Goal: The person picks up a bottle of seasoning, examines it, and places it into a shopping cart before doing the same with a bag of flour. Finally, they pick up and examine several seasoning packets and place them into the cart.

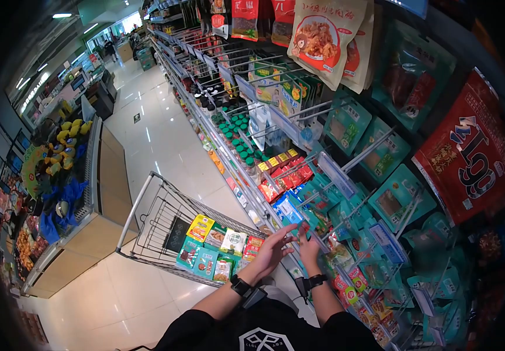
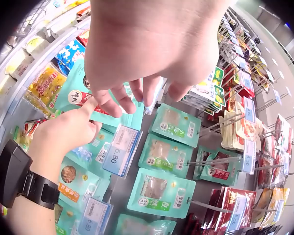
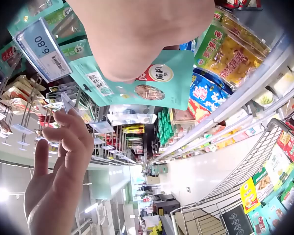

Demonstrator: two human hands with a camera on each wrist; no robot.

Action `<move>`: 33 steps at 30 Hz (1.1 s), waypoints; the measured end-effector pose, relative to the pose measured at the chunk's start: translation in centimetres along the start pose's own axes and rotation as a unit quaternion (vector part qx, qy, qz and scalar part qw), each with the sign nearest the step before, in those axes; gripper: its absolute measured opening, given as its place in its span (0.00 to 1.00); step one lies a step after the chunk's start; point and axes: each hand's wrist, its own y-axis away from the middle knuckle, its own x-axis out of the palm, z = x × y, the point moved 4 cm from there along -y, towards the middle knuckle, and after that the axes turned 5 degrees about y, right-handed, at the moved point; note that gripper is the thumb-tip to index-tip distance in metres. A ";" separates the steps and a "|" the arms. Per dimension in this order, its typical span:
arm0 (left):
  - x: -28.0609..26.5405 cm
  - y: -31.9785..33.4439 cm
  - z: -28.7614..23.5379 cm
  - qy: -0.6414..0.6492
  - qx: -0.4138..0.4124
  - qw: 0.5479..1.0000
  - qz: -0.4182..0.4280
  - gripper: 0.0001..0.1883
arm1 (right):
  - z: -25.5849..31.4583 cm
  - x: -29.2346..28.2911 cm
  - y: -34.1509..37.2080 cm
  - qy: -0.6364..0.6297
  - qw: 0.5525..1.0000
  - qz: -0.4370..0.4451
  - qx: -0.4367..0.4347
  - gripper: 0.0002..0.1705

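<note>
My left hand (image 1: 269,255) is held out before the snack shelves, palm partly turned toward my right hand (image 1: 309,250). Its fingers are loosely bent with nothing between them in the left wrist view. Just under them is a teal snack packet (image 3: 180,83) with a round white logo and a clear window. In the left wrist view, my right hand (image 2: 63,131) has its index finger stretched over that packet, the other fingers bent inward; it overlaps the packet there. A blue-and-white price tag (image 2: 122,149) reading 6.80 stands right beside the packet. Both wrists wear black bands.
A wire shopping cart (image 1: 159,217) with several packets inside stands at my left. Metal hooks with teal packets (image 2: 161,193) and price tags jut from the shelf. Green-capped jars (image 1: 233,130) stand farther along. A display counter (image 1: 71,245) lines the aisle's left side.
</note>
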 end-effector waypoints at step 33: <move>-20.0 14.7 -6.7 -0.600 0.036 0.765 -0.230 0.33 | -6.3 -0.7 -1.1 0.035 0.990 -0.121 -0.069 0.21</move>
